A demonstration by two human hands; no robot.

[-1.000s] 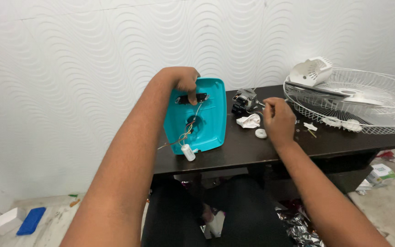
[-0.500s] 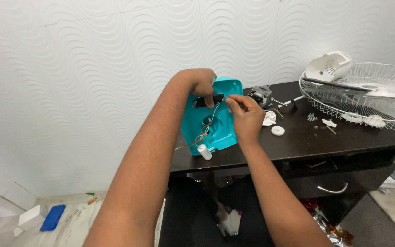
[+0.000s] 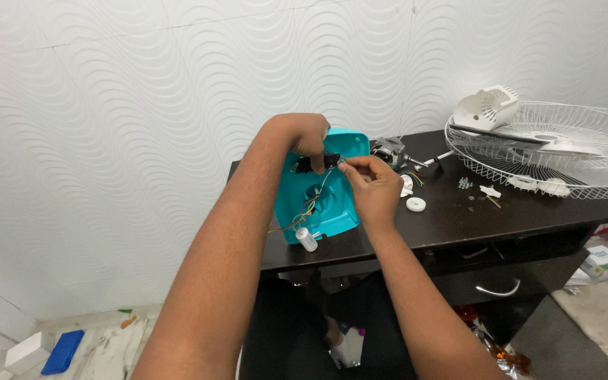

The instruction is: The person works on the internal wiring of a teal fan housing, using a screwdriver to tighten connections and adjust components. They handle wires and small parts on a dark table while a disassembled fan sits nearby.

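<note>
The left hand (image 3: 309, 135) grips the top edge of the teal housing (image 3: 332, 211), which stands tilted on the table (image 3: 473, 218) directly under both hands. The right hand (image 3: 371, 184) pinches closed on a thin wire (image 3: 325, 177) beside the black switch block (image 3: 312, 163). The step appears to be wiring work at the switch; the next move calls for fine fingertip control while the left hand steadies the housing.

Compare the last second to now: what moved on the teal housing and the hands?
The right hand left the small parts on the dark table and came over to the teal housing, its fingers now pinching at the black part near its top. The left hand kept its grip on that part. The housing now looks tipped up. Wire fan guard, white cap and capacitor are unmoved.
</note>
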